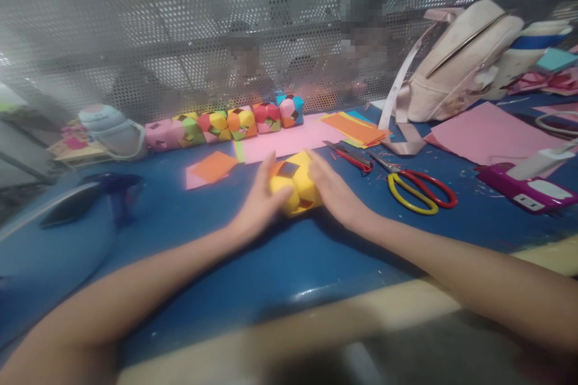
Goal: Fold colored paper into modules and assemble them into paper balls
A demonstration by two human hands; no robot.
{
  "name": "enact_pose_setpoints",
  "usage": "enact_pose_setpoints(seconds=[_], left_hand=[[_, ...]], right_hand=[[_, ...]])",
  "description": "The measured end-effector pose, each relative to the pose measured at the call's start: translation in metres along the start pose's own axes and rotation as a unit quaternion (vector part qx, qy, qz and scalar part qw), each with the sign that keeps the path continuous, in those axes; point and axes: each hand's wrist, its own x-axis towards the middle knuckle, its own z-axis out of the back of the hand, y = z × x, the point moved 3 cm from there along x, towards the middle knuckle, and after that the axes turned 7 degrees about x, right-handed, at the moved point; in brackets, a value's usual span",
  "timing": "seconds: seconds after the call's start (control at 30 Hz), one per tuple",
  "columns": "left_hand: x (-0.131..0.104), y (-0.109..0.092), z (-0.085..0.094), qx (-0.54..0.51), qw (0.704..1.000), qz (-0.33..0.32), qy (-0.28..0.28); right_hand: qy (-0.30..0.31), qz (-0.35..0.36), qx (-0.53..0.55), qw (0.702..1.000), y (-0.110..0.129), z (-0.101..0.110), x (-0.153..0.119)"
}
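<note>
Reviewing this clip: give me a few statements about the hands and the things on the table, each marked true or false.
1. Both hands press on a yellow paper cube. True: left hand and right hand flank it.
2. The yellow-and-red scissors lie left of the cube. False: they lie to its right.
3. A row of folded cubes stands along the mesh wall. True.
4. The backpack is black. False: it is pale pink.
5. The table is blue. True.
</note>
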Motion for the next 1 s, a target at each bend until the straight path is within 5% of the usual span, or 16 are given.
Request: enact_pose_setpoints(seconds=[0.23,0.43,0.77,1.0], left_hand=[[0.001,0.004,0.003,-0.064,0.997,0.015,0.026],[0.005,0.009,0.008,-0.107,0.994,0.020,0.019],[-0.001,0.006,0.006,-0.074,0.997,0.026,0.004],[-0.003,0.003,0.000,-0.167,0.984,0.043,0.044]], right_hand=[[0.023,-0.017,-0.022,0.999,0.008,0.009,0.002],[0.069,0.131,-0.180,0.972,0.022,0.009,-0.010],[0.012,0.194,-0.291,0.937,0.021,0.005,-0.016],[-0.007,0.214,-0.303,0.929,0.026,0.006,-0.018]])
